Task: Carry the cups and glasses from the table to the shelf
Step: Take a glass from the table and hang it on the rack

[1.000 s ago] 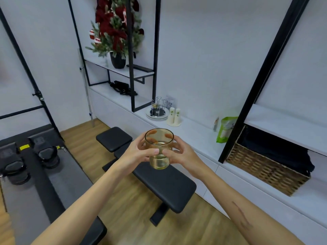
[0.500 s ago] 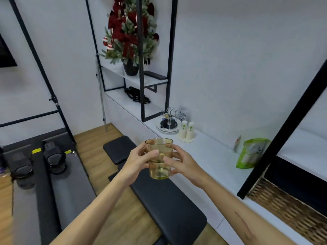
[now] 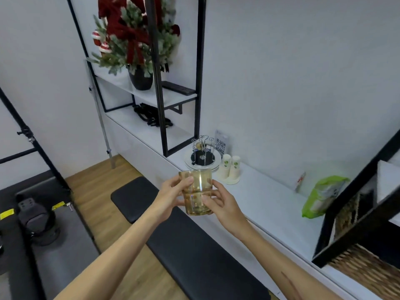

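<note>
An amber-tinted clear glass (image 3: 197,191) is held upright in the middle of the head view, above a black padded bench (image 3: 194,245). My left hand (image 3: 171,198) grips its left side and my right hand (image 3: 223,204) grips its right side, fingers wrapped around the lower half. Just beyond the glass runs the long white shelf (image 3: 266,204) along the wall. On it, right behind the glass, stands a round white cup rack (image 3: 203,158) with thin wire pegs, and beside that two stacks of paper cups (image 3: 230,168).
A green bag (image 3: 322,195) lies on the shelf to the right, before a black frame post (image 3: 355,198) and a wicker basket (image 3: 368,271). A potted Christmas tree (image 3: 134,40) stands on an upper shelf. Black straps (image 3: 151,118) lie further left. Gym equipment (image 3: 34,215) sits on the floor at left.
The view has moved closer to the shelf and turned left. The glass, still in both hands, now sits nearer the cup rack and paper cups; the basket has slid toward the right edge.
</note>
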